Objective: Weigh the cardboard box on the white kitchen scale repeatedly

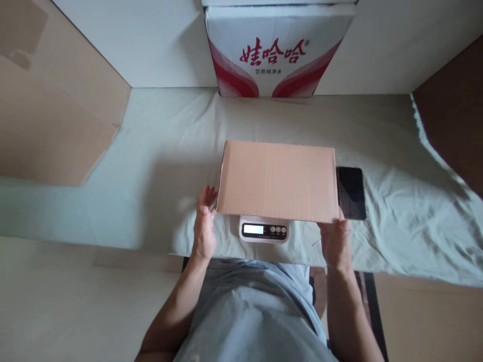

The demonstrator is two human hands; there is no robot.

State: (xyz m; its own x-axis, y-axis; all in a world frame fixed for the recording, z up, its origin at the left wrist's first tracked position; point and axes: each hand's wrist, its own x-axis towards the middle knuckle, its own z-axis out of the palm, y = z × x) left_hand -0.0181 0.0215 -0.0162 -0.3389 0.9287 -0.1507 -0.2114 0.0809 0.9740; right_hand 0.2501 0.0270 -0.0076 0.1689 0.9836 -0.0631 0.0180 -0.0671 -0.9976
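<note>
A counter (pixel 166 125) spreads widest here, draped in a pale green cloth (pixel 400 241) that is rumpled most on the right. At its left side stands a big brown cardboard panel (pixel 56 100), and against the white wall at the back sits a white carton (pixel 281 30) with red lettering and red sweeping bands.

The person leans in over the near edge in a grey-blue shirt (pixel 252 317), both bare forearms reaching forward and the hands set wide apart at the two ends of a plain cardboard box. The left hand (pixel 205 229) stands on edge, palm turned inward, fingers pointing away and slightly bent; its grip is loosely open at the box's near left corner, and I can't tell whether it presses there. The right hand (pixel 335 239) is at the near right corner, thumb up along the edge and fingers partly under it; how tightly that grip is closed I can't tell.

The cardboard box (pixel 279 181) is light brown, oblong and crisp-cornered, its top unprinted and faintly ribbed. It lies above a white kitchen scale (pixel 264 240), hiding most of it; whether the two touch is hidden. Just beyond the box's right end lies a black smartphone (pixel 351 193). Smallest are the scale's lit display (pixel 252 229), unreadable to me, and three round buttons (pixel 278 230).
</note>
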